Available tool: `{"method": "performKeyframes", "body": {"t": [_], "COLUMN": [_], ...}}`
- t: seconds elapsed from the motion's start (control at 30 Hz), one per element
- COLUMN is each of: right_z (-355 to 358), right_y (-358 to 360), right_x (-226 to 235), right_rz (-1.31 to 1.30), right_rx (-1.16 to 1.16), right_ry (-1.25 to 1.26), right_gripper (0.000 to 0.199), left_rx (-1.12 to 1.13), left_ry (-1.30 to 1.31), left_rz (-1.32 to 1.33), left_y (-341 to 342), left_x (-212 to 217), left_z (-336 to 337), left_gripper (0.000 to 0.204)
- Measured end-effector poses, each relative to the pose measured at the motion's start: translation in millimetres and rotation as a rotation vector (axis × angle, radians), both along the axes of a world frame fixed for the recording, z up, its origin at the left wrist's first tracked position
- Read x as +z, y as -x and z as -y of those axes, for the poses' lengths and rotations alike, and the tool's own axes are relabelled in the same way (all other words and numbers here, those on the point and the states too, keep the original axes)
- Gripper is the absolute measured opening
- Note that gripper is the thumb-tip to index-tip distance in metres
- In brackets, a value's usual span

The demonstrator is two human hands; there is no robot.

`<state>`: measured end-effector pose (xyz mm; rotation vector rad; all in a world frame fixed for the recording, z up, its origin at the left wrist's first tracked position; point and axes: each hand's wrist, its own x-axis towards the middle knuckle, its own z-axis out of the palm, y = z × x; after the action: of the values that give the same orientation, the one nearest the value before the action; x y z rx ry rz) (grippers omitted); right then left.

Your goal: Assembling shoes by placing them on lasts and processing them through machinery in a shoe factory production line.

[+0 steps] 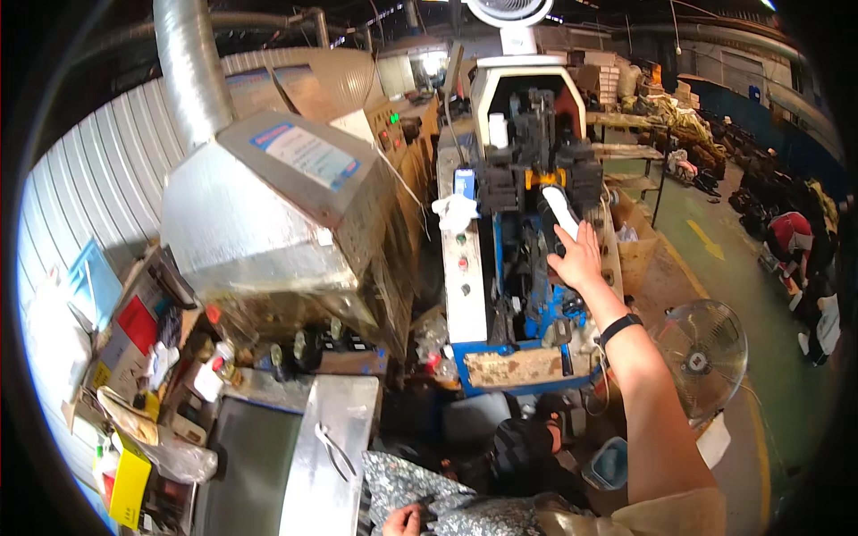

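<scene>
A long white piece shaped like a shoe sole point(560, 210) sits in the black-and-blue machine point(527, 286), below its yellow part. My right hand point(579, 257) reaches to the near end of that piece, fingers spread, fingertips at or against it; whether they press on it I cannot tell. A black band circles my right wrist. My left hand point(402, 521) shows only in part at the lower edge, beside a grey speckled cloth point(420, 487); its fingers look bent, and the rest is out of view.
A metal hood point(259, 214) with a duct stands left of the machine. Pliers point(334, 449) lie on a metal-topped bench point(323, 402) at lower left. On the right are a floor fan point(702, 362), a blue bin point(608, 463) and piles of goods along the green floor.
</scene>
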<state>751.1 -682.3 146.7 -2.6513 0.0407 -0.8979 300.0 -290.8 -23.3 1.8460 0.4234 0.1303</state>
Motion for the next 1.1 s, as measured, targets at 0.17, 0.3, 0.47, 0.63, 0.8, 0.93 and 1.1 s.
{"method": "performKeyframes", "body": {"t": [0.17, 0.3, 0.47, 0.63, 0.8, 0.93, 1.1], "right_z": [6.3, 2.4, 2.3, 4.0, 3.9, -1.3, 1.1], "right_y": [-27.7, -60.2, -70.9, -75.6, -73.8, -69.8, -69.7], "right_x": [1.4, 8.4, 35.6, 35.7, 47.0, 51.2, 48.0], "right_rz": [-0.085, -0.103, -0.123, -0.14, -0.158, -0.182, -0.176], "right_rx": [-0.011, -0.003, -0.037, -0.033, -0.046, -0.061, -0.072], "right_ry": [0.0, -0.025, -0.009, -0.017, 0.0, 0.014, 0.005], "right_gripper": [0.068, 0.068, 0.068, 0.069, 0.069, 0.069, 0.071], "left_rx": [0.01, -0.074, -0.064, -0.088, -0.104, -0.088, -0.108], "left_ry": [-0.186, -0.487, -0.584, -0.573, -0.61, -0.631, -0.66], "left_rz": [-0.02, -0.067, -0.005, -0.003, 0.01, 0.048, 0.034], "left_y": [-3.7, -3.9, -8.9, -14.2, -13.4, -10.5, -10.3], "left_x": [19.5, 20.0, 10.5, 8.3, 8.7, 4.3, 4.5], "left_z": [13.0, 14.5, 10.2, 12.7, 13.0, 12.0, 11.0], "left_gripper": [0.022, 0.019, 0.018, 0.018, 0.018, 0.018, 0.017]}}
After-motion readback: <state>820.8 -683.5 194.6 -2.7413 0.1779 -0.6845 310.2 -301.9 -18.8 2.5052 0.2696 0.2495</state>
